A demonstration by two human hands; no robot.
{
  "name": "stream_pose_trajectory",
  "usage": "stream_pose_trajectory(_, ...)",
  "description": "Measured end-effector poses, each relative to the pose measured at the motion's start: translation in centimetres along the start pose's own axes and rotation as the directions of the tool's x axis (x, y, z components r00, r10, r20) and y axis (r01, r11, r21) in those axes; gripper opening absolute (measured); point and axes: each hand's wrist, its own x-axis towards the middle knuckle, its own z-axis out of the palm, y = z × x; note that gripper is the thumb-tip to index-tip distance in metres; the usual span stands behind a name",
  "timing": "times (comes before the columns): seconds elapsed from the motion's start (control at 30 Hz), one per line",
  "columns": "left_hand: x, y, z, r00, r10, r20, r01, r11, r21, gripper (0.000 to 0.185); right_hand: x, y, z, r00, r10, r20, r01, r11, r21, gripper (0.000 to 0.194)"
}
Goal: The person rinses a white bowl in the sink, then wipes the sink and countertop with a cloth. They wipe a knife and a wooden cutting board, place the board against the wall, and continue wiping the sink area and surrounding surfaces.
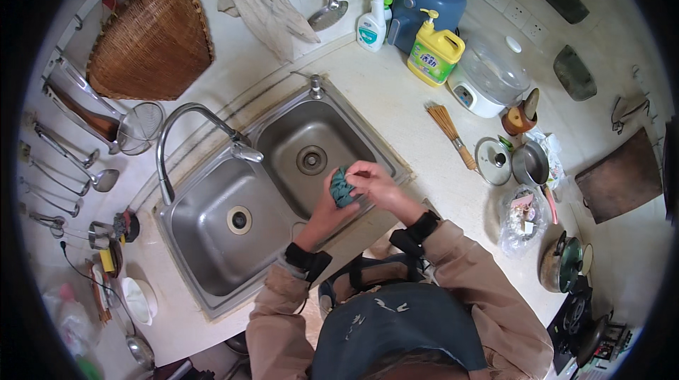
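Observation:
A crumpled dark green cloth (pixel 341 189) is bunched up in front of me, over the near edge of the right sink basin (pixel 286 131). My left hand (pixel 323 215) cups it from the left and below. From the right, my right hand (pixel 373 183) pinches its upper side between thumb and fingers. The hands cover parts of the cloth. To the left lies the second steel basin (pixel 207 253), with a chrome faucet (pixel 183 109) arching over it.
Right of the sink stand a yellow detergent jug (pixel 436 56), a spray bottle (pixel 372 22), a steamer (pixel 480 88) and a bamboo brush (pixel 451 133). A saucepan (pixel 530 162) sits farther right. A white bowl (pixel 139 300) is at the left. Ladles and a woven basket (pixel 154 40) hang on the wall.

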Motion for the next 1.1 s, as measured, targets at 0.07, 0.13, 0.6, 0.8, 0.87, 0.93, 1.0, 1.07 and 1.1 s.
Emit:
stream_pose_trajectory(0.07,0.7,0.6,-0.8,0.978,-0.194,-0.070,0.185,0.975,-0.119,0.064,-1.2,-2.4,-1.1,0.994,-0.078,-0.072,0.071,0.993,-0.096,0.005)
stream_pose_trajectory(0.13,1.3,0.6,-1.6,0.974,-0.162,-0.160,0.133,0.975,-0.181,0.051,-4.1,-4.9,-4.4,0.916,-0.372,-0.151,0.302,0.886,-0.351,0.005)
stream_pose_trajectory(0.6,2.8,-2.3,-6.7,0.976,-0.184,-0.117,0.218,0.784,0.581,0.044,-36.0,-10.7,-25.7,0.544,-0.604,-0.583,-0.580,0.232,-0.781,0.010)
stream_pose_trajectory(0.8,2.8,2.4,-3.2,0.995,-0.073,-0.073,0.100,0.482,0.870,0.052,-38.5,-10.6,-27.9,0.543,-0.600,-0.587,-0.579,0.239,-0.780,0.023)
stream_pose_trajectory(0.87,3.0,3.3,-2.0,0.992,-0.077,-0.097,0.120,0.397,0.910,0.054,-38.9,-10.8,-28.2,0.570,-0.604,-0.557,-0.539,0.237,-0.808,0.030)
stream_pose_trajectory(0.93,3.0,3.9,-1.0,0.993,-0.041,-0.112,0.119,0.307,0.944,0.055,-39.4,-10.9,-28.6,0.546,-0.586,-0.599,-0.539,0.301,-0.786,0.029)
stream_pose_trajectory(1.0,2.7,4.1,-0.6,0.995,0.088,-0.048,0.031,0.180,0.983,0.056,-39.9,-10.9,-29.2,0.546,-0.572,-0.612,-0.541,0.317,-0.779,0.029)
stream_pose_trajectory(1.07,2.5,3.9,-0.7,0.990,0.136,-0.037,0.017,0.144,0.989,0.054,-40.1,-10.9,-29.8,0.562,-0.555,-0.614,-0.537,0.320,-0.781,0.028)
stream_pose_trajectory(1.1,2.6,3.6,-0.8,0.990,0.124,-0.063,0.040,0.178,0.983,0.053,-40.0,-11.1,-30.0,0.562,-0.569,-0.600,-0.547,0.288,-0.786,0.027)
